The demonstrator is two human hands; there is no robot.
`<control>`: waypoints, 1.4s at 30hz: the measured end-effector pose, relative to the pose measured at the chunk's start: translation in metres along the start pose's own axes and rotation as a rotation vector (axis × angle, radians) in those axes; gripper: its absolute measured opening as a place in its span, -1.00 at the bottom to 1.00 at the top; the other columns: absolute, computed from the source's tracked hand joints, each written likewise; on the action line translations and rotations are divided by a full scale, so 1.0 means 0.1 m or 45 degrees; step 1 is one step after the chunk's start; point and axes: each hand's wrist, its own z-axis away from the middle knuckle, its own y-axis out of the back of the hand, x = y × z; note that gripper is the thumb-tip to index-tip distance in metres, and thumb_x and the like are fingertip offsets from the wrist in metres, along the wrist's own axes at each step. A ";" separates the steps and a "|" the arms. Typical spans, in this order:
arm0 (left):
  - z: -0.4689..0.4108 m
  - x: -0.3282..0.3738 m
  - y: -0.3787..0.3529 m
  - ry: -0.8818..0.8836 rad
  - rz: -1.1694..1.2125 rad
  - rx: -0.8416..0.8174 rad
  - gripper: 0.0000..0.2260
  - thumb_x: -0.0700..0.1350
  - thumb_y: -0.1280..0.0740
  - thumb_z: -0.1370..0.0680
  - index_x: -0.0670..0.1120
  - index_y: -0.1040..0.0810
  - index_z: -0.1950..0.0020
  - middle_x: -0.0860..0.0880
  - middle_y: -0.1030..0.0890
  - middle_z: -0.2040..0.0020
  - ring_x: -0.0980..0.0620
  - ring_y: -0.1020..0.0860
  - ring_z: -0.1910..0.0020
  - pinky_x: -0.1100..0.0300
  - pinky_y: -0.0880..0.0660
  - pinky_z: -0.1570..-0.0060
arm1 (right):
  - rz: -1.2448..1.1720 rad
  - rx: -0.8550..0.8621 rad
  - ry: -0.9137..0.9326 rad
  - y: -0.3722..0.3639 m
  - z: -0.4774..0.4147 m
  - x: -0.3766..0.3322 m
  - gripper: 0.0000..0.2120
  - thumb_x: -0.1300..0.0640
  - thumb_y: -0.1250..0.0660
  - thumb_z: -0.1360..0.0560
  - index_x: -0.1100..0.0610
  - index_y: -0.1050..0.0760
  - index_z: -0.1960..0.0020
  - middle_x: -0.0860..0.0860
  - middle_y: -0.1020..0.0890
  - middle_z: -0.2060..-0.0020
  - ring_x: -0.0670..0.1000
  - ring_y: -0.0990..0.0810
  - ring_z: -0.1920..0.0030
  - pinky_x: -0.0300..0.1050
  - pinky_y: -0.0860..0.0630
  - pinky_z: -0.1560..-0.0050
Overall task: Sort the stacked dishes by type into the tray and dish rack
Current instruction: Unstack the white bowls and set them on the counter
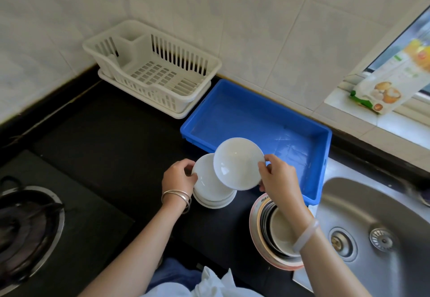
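A stack of white bowls stands on the black counter, and my left hand grips the rim of its top bowl. My right hand holds a small white plate by its right edge, tilted, above the stack and the near rim of the blue tray. The tray holds nothing. A white dish rack sits behind it in the corner, also with nothing in it. A second stack of mixed dishes, pink-rimmed and metal, stands by the sink, partly hidden under my right forearm.
A steel sink lies to the right. A gas burner is at the left. A food package leans on the window sill. Tiled walls close off the back.
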 end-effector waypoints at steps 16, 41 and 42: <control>-0.57 -0.26 1.23 0.299 0.578 0.229 -0.82 -0.31 -0.38 -0.43 -0.08 -0.57 0.06 0.02 -0.55 0.04 -0.01 -0.55 0.04 0.19 -0.58 0.33 | -0.334 -0.172 0.259 -0.27 -0.52 -1.11 -0.89 0.20 -0.17 -0.56 0.04 -0.45 0.04 -0.04 -0.56 0.62 -0.17 -0.52 0.61 -0.45 -0.35 0.59; -2.36 -1.65 2.31 0.816 1.103 0.884 -0.80 -0.38 -0.34 -0.43 -0.16 -0.51 0.01 -0.21 -0.55 -0.14 -0.21 -0.56 -0.09 0.04 -0.57 0.17 | -0.553 -0.630 -0.071 -3.04 -2.02 -2.96 -0.78 0.29 -0.16 -0.58 0.17 -0.34 -0.21 0.12 -0.42 -0.15 0.12 -0.57 0.04 -0.22 -0.57 0.46; -2.39 -1.67 2.32 0.821 1.099 0.891 -0.79 -0.38 -0.34 -0.43 -0.17 -0.52 -0.01 -0.21 -0.55 -0.14 -0.22 -0.56 -0.10 0.04 -0.57 0.16 | -0.555 -0.623 -0.093 -3.09 -2.04 -2.98 -0.81 0.30 -0.16 -0.57 0.16 -0.34 -0.18 0.14 -0.42 -0.17 0.14 -0.58 0.03 -0.23 -0.56 0.48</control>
